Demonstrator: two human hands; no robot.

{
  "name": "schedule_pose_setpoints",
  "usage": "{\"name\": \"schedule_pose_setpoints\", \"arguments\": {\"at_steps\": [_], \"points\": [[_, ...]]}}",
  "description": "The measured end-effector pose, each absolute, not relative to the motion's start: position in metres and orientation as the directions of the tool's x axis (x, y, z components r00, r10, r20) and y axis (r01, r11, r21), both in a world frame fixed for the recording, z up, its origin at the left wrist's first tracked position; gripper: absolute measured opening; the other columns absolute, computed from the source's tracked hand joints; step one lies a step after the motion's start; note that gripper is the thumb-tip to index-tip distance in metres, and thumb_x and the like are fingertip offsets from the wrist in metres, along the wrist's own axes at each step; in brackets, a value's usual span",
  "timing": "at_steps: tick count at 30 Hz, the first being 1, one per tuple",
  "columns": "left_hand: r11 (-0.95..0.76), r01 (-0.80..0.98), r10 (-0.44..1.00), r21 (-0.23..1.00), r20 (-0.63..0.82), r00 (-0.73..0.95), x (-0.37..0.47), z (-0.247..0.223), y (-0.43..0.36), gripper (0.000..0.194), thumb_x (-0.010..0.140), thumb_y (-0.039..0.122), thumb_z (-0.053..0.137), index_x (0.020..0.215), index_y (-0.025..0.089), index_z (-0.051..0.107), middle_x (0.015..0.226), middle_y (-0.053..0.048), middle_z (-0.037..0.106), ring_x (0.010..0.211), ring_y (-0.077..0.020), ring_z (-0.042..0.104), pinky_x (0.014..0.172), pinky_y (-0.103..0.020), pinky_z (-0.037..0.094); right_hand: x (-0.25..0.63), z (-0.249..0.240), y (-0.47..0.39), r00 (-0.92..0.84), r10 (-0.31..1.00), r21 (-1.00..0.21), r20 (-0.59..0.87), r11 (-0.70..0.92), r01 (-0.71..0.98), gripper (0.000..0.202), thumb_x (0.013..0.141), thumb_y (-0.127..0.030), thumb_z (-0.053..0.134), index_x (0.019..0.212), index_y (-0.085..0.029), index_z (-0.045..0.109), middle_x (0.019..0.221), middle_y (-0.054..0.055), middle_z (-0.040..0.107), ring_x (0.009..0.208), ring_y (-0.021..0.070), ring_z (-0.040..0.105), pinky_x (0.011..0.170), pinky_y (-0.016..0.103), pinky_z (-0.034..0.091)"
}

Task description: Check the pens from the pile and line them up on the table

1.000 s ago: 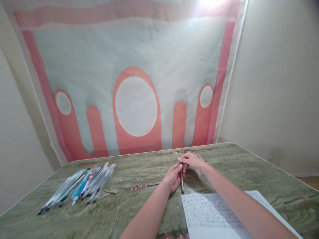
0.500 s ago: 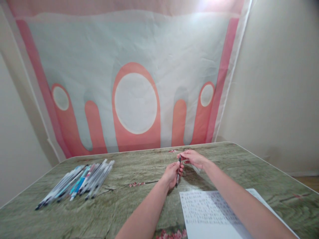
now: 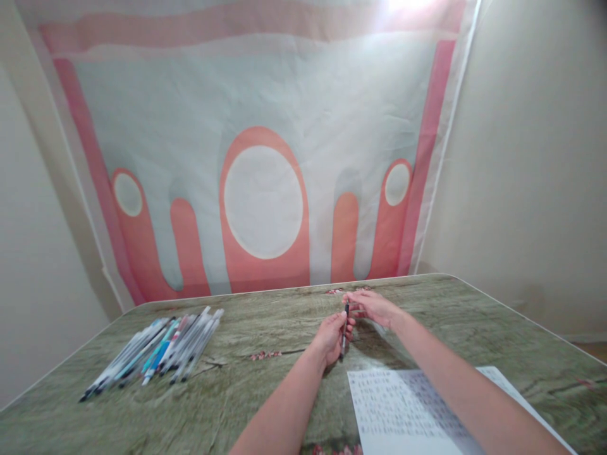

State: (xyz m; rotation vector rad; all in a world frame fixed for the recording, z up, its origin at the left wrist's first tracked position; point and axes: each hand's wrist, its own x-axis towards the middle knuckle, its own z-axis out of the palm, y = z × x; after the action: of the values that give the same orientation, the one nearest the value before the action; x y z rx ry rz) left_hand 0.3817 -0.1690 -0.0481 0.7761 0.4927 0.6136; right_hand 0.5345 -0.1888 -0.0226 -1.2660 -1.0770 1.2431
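Dark and thin, a pen (image 3: 344, 333) is held upright above the table (image 3: 246, 392), just beyond a written sheet (image 3: 403, 411). Its barrel is pinched in the fingers of the left hand (image 3: 332, 337). Its top end is met by the right hand (image 3: 372, 308), fingertips drawn together there. A row of pens (image 3: 154, 354) lies well apart at the left.

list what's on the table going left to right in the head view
row of pens → left hand → dark pen held upright → right hand → sheet of written paper
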Motion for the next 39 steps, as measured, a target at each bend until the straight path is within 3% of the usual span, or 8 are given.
{"name": "schedule_pose_setpoints", "arguments": {"at_steps": [4,9,16,21,27,31,35,39], "points": [[0.567,-0.328,0.662,0.756,-0.181,0.727,0.381,-0.048,-0.169,0.014,0.076,0.024,0.053,0.077,0.01,0.053,0.067,-0.002,0.053,0.048,-0.0027,0.044,0.046,-0.014,0.035,0.531,-0.029,-0.185,0.239,0.97,-0.999,-0.039,-0.035,-0.023,0.027,0.065,-0.037,0.065,0.081,-0.017,0.056,0.078,0.003,0.06,0.068,0.0102,0.056,0.055,0.019,0.046],[0.574,-0.324,0.653,0.752,-0.182,0.735,0.381,-0.048,-0.169,0.014,0.077,0.024,0.051,0.08,0.01,0.054,0.067,-0.003,0.054,0.049,-0.003,0.045,0.045,-0.014,0.035,0.535,-0.029,-0.182,0.206,0.979,-0.998,-0.004,0.01,-0.067,0.037,0.065,-0.024,0.066,0.099,-0.019,0.052,0.085,0.004,0.063,0.074,0.0111,0.057,0.059,0.019,0.047],[0.558,-0.337,0.676,0.758,-0.18,0.715,0.382,-0.048,-0.17,0.014,0.076,0.023,0.052,0.077,0.009,0.053,0.065,-0.003,0.054,0.048,-0.0029,0.045,0.045,-0.014,0.036,0.532,-0.026,-0.185,0.183,0.983,-0.997,-0.022,-0.009,-0.071,0.032,0.071,-0.039,0.06,0.094,-0.019,0.054,0.093,0.006,0.061,0.076,0.0126,0.058,0.059,0.021,0.048],[0.549,-0.313,0.66,0.775,-0.173,0.731,0.382,-0.049,-0.169,0.014,0.075,0.023,0.054,0.076,0.009,0.054,0.065,-0.003,0.054,0.048,-0.0031,0.045,0.045,-0.014,0.035,0.532,-0.026,-0.183,0.271,0.962,-0.999,0.037,0.026,0.044,0.04,0.062,-0.03,0.069,0.096,-0.017,0.053,0.076,0.002,0.06,0.067,0.0102,0.056,0.056,0.019,0.046],[0.507,-0.279,0.673,0.815,-0.172,0.72,0.383,-0.05,-0.17,0.015,0.074,0.023,0.055,0.08,0.01,0.055,0.067,-0.002,0.054,0.049,-0.0027,0.045,0.044,-0.014,0.034,0.555,-0.023,-0.179,0.352,0.929,-0.994,0.111,0.096,0.059,0.038,0.065,-0.028,0.064,0.099,-0.018,0.05,0.078,0.002,0.062,0.069,0.0118,0.058,0.055,0.02,0.044],[0.51,-0.301,0.698,0.806,-0.184,0.692,0.383,-0.05,-0.17,0.013,0.074,0.023,0.055,0.077,0.01,0.054,0.067,-0.001,0.053,0.048,-0.0017,0.044,0.045,-0.013,0.034,0.568,-0.033,-0.176,0.336,0.903,-0.923,0.267,0.14,0.358,0.029,0.065,-0.02,0.06,0.093,-0.016,0.051,0.072,0.0,0.062,0.063,0.0107,0.056,0.057,0.022,0.043],[0.52,-0.305,0.7,0.798,-0.193,0.688,0.383,-0.049,-0.17,0.012,0.074,0.022,0.054,0.077,0.01,0.053,0.067,-0.001,0.053,0.048,-0.0015,0.044,0.045,-0.013,0.034,0.569,-0.046,-0.175,0.211,0.922,-0.743,0.324,0.11,0.661,0.025,0.064,-0.007,0.053,0.087,-0.016,0.054,0.069,0.0,0.062,0.063,0.0098,0.055,0.062,0.022,0.041],[0.521,-0.301,0.7,0.799,-0.199,0.686,0.384,-0.048,-0.17,0.011,0.074,0.021,0.054,0.076,0.01,0.053,0.068,-0.002,0.053,0.049,-0.0017,0.045,0.046,-0.013,0.035,0.565,-0.047,-0.178,0.164,0.919,-0.545,0.358,0.063,0.836,0.028,0.062,-0.006,0.053,0.087,-0.018,0.054,0.078,0.001,0.06,0.065,0.0091,0.053,0.063,0.021,0.038]]}}
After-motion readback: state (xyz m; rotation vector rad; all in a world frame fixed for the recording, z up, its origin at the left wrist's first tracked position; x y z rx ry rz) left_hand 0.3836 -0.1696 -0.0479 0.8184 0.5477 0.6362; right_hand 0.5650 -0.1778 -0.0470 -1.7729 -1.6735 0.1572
